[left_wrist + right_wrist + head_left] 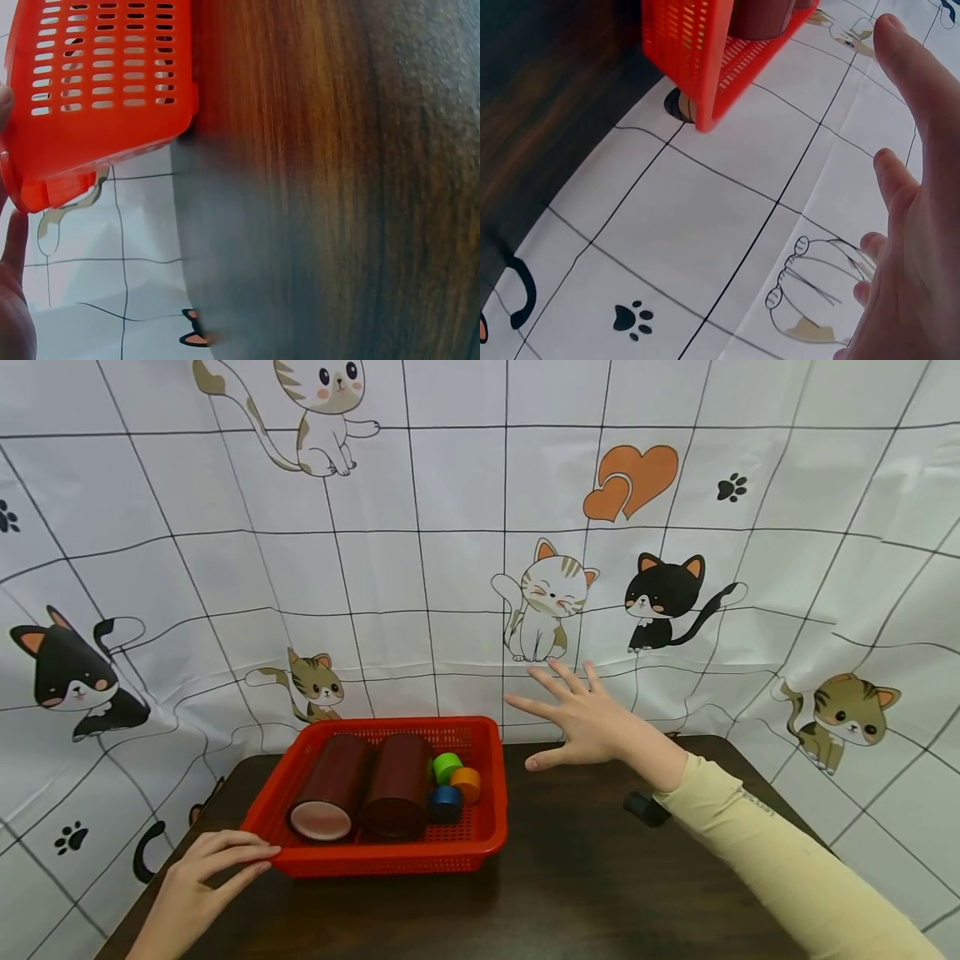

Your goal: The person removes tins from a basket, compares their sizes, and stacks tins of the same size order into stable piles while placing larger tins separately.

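My left hand (202,877) pinches the near left corner of a red plastic basket (375,862), fingertips at the rim. In the left wrist view the basket's slotted wall (103,75) stands close to that hand. Two dark maroon cylinders (337,777) lie side by side in the basket; the left one shows a pale end. Right of them sit a green piece (447,767), an orange piece (467,783) and a blue piece (446,803), all small and round. My right hand (588,722) is spread in the air right of the basket, holding nothing.
The basket is on a dark wood-grain table (570,877). Behind and beside the table hangs a white gridded sheet (450,485) printed with cats, hearts and paws. A small black object (647,808) shows beneath the right wrist.
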Action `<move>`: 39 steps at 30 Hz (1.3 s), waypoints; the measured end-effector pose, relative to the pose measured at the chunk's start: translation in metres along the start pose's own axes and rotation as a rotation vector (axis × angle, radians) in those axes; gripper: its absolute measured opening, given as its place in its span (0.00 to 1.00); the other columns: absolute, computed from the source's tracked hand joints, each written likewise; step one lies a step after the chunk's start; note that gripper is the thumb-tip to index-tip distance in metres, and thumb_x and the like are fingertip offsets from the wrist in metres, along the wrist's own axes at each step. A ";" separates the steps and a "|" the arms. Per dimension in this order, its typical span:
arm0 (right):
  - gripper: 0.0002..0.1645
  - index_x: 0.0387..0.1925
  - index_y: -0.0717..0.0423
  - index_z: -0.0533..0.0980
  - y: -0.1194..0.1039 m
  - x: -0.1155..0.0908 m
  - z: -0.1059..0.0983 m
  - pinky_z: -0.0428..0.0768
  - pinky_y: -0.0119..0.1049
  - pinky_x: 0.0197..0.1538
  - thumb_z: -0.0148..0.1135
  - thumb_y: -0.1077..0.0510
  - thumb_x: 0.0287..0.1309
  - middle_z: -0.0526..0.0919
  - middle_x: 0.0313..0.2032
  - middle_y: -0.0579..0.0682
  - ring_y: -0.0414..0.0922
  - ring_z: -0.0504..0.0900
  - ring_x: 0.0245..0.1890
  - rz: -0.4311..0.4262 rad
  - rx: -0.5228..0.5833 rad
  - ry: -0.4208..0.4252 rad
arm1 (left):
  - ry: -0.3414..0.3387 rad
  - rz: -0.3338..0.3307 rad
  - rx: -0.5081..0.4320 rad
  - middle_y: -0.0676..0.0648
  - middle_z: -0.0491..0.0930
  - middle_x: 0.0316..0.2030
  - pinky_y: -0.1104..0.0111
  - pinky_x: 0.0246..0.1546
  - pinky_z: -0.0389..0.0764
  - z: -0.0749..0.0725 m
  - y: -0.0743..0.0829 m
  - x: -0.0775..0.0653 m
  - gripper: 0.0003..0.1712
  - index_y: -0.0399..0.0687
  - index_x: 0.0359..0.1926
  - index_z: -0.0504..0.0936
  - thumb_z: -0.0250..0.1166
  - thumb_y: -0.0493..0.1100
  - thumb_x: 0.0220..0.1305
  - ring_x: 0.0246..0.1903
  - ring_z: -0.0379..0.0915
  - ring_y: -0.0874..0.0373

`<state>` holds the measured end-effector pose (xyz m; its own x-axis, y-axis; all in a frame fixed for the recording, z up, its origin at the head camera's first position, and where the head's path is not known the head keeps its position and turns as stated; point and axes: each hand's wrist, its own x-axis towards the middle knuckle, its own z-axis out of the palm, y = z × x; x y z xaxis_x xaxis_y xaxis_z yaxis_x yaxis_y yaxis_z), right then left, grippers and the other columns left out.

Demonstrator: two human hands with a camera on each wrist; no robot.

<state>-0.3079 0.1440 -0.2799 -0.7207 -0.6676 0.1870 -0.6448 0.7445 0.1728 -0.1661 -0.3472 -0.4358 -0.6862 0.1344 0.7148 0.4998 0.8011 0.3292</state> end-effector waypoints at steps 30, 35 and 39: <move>0.61 0.77 0.30 0.49 -0.043 0.101 0.020 0.60 0.62 0.72 0.74 0.35 0.48 0.44 0.79 0.51 0.57 0.45 0.79 -0.013 0.345 -0.100 | 0.009 -0.050 0.000 0.63 0.80 0.39 0.91 0.46 0.64 0.003 -0.001 -0.002 0.32 0.67 0.39 0.88 0.79 0.26 0.37 0.43 0.66 0.78; 0.62 0.77 0.32 0.48 -0.050 0.113 0.033 0.61 0.62 0.71 0.76 0.39 0.48 0.44 0.79 0.52 0.58 0.45 0.79 0.007 0.442 -0.105 | 0.011 -0.056 0.000 0.63 0.80 0.39 0.91 0.47 0.64 0.003 -0.001 -0.002 0.32 0.67 0.39 0.88 0.79 0.26 0.37 0.43 0.65 0.78; 0.62 0.78 0.34 0.49 -0.056 0.120 0.045 0.60 0.62 0.72 0.76 0.43 0.49 0.45 0.79 0.53 0.58 0.47 0.78 0.019 0.510 -0.111 | 0.012 -0.050 0.008 0.64 0.80 0.39 0.91 0.46 0.64 0.003 -0.002 -0.002 0.31 0.67 0.38 0.88 0.79 0.27 0.36 0.42 0.65 0.78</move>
<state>-0.3698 0.0228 -0.3108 -0.7384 -0.6699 0.0771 -0.6533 0.6824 -0.3280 -0.1675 -0.3475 -0.4398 -0.7037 0.0874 0.7051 0.4611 0.8111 0.3597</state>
